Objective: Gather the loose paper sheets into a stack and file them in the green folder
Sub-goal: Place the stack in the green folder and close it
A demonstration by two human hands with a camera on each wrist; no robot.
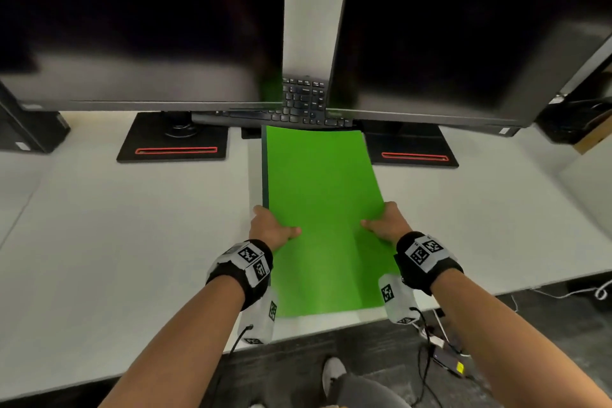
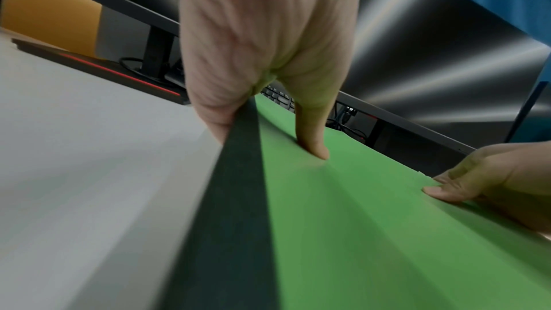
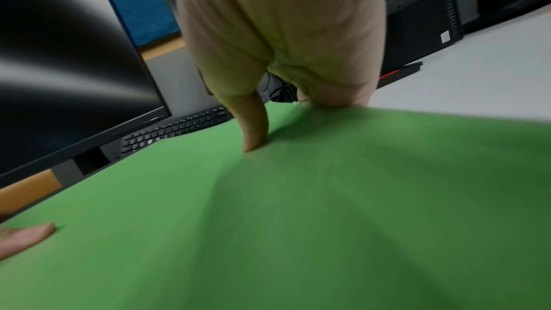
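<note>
No writing can be read; the wrist bands carry only black-and-white square markers. The folder (image 1: 323,209) lies closed on the table (image 1: 116,242), long axis running 6 to 12 o'clock, dark spine on its left edge, far end just beside the keyboard (image 1: 298,109) between two monitors. The left hand (image 1: 273,228) grips the spine edge, thumb on the cover. The right hand (image 1: 385,223) grips the opposite edge the same way.
</note>
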